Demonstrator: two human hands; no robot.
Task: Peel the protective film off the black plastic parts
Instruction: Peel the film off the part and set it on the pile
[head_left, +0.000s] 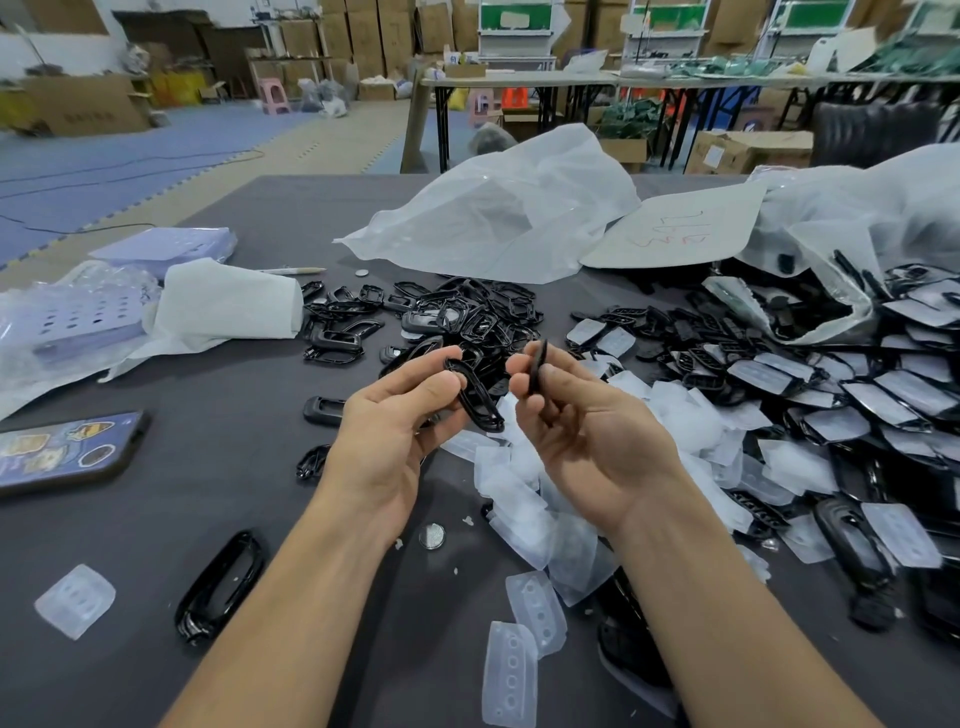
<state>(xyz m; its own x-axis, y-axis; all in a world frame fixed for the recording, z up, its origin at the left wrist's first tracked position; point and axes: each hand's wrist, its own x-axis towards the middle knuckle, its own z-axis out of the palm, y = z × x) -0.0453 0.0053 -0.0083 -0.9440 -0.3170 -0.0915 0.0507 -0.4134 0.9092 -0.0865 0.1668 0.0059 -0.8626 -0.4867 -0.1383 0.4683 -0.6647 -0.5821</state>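
Blue foam floor mats (104, 156), stacked cardboard boxes (374, 31), long tables (519, 80) — perhaps shelving (514, 36) behind.

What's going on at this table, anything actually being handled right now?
A person works at a dark table strewn with small black plastic parts. The left hand holds a glossy oval frame; the right hand pinches a second black part, seen edge-on, so any film on it cannot be told. Peeled film pieces lie under the hands, bare frames are heaped behind, and film-covered parts sit on the right.
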